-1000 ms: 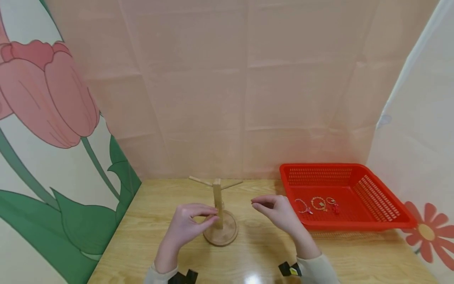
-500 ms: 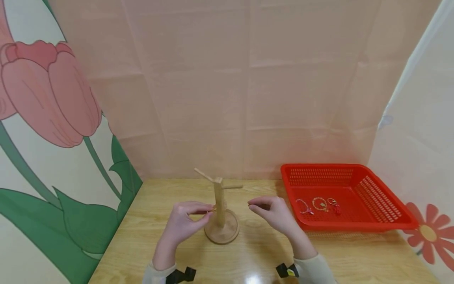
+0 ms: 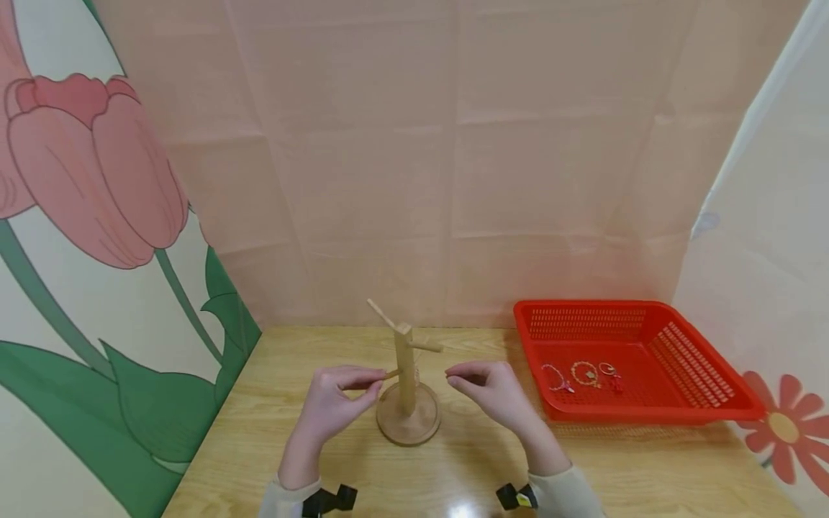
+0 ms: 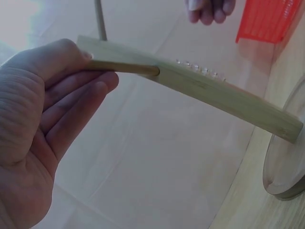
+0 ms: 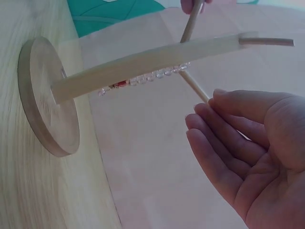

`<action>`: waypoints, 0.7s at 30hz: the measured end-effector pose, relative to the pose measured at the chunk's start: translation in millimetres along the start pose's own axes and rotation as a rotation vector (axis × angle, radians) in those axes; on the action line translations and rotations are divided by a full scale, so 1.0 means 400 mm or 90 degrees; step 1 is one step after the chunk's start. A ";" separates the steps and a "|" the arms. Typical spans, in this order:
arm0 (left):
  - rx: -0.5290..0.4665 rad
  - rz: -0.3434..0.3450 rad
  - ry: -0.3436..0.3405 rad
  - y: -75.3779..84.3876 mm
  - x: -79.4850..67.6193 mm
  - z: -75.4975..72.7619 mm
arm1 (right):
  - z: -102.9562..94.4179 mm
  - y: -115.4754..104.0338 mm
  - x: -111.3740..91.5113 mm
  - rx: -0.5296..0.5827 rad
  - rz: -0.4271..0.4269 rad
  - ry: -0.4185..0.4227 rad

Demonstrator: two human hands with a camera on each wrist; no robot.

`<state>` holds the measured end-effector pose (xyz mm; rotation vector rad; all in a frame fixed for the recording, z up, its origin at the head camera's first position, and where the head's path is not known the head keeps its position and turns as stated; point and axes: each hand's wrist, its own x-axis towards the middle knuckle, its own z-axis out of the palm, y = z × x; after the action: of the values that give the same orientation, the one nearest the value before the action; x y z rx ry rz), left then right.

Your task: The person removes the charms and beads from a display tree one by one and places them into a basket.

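Note:
A wooden jewelry stand (image 3: 406,374) with a round base and several side pegs stands on the table. My left hand (image 3: 340,403) pinches one of its lower pegs (image 4: 126,67) between thumb and fingertips. My right hand (image 3: 495,399) hovers just right of the stand, fingers loosely bent and thumb near the index fingertip. In the right wrist view another peg (image 5: 194,86) ends in line with those fingertips; the head view shows a gap between hand and post, and nothing is seen held. A bracelet of clear beads (image 5: 152,76) hangs along the post's far side, partly hidden.
At the right stands a red plastic basket (image 3: 648,414). Inside it lie a pink beaded bracelet (image 3: 553,378), a gold bracelet (image 3: 586,374) and a small ring with a red tassel (image 3: 609,370). A pinkish cloth backdrop (image 3: 447,180) closes off the far side.
The stand has turned with my left hand on its peg: the upper left peg swings back and the right one forward. My right hand has drifted slightly left toward the post.

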<state>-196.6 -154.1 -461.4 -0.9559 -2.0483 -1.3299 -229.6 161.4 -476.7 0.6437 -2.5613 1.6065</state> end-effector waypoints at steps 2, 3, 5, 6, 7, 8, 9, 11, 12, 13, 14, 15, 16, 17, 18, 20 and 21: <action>0.004 -0.004 0.003 -0.003 -0.001 0.000 | 0.008 0.000 0.001 0.005 -0.010 0.001; 0.005 -0.011 0.005 -0.005 -0.002 0.000 | 0.012 0.001 0.002 0.005 -0.013 0.004; 0.009 -0.030 0.012 -0.008 -0.003 -0.001 | 0.024 -0.001 0.005 -0.001 -0.020 0.008; 0.013 -0.038 0.017 -0.010 -0.004 -0.002 | 0.031 -0.001 0.007 -0.003 -0.025 0.008; 0.017 -0.049 0.022 -0.012 -0.005 -0.003 | 0.038 -0.002 0.010 -0.007 -0.027 0.009; 0.023 -0.060 0.029 -0.013 -0.005 -0.003 | 0.044 -0.004 0.012 -0.011 -0.029 0.011; 0.029 -0.069 0.035 -0.014 -0.005 -0.004 | 0.051 -0.005 0.015 -0.013 -0.029 0.012; 0.041 -0.082 0.049 -0.016 -0.005 -0.004 | 0.065 -0.010 0.020 -0.016 -0.030 0.014; 0.047 -0.085 0.055 -0.017 -0.005 -0.005 | 0.071 -0.012 0.023 -0.017 -0.033 0.017; 0.053 -0.089 0.061 -0.018 -0.005 -0.004 | 0.078 -0.014 0.025 -0.020 -0.032 0.021; 0.056 -0.092 0.066 -0.018 -0.004 -0.004 | 0.084 -0.016 0.027 -0.022 -0.031 0.026; 0.060 -0.093 0.072 -0.018 -0.004 -0.004 | 0.090 -0.017 0.030 -0.024 -0.031 0.030; 0.061 -0.096 0.077 -0.018 -0.004 -0.004 | 0.095 -0.019 0.031 -0.023 -0.031 0.034; 0.063 -0.098 0.081 -0.019 -0.004 -0.004 | 0.100 -0.020 0.032 -0.022 -0.031 0.038; 0.067 -0.097 0.086 -0.019 -0.004 -0.003 | 0.105 -0.021 0.033 -0.019 -0.032 0.041; 0.072 -0.096 0.095 -0.017 -0.002 -0.003 | 0.114 -0.024 0.035 -0.016 -0.031 0.046; 0.074 -0.094 0.099 -0.017 -0.001 -0.002 | 0.117 -0.025 0.034 -0.015 -0.033 0.050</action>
<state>-201.7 -157.0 -465.0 -0.6423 -2.0826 -1.2997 -230.2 112.4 -486.2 0.6257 -2.4840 1.5508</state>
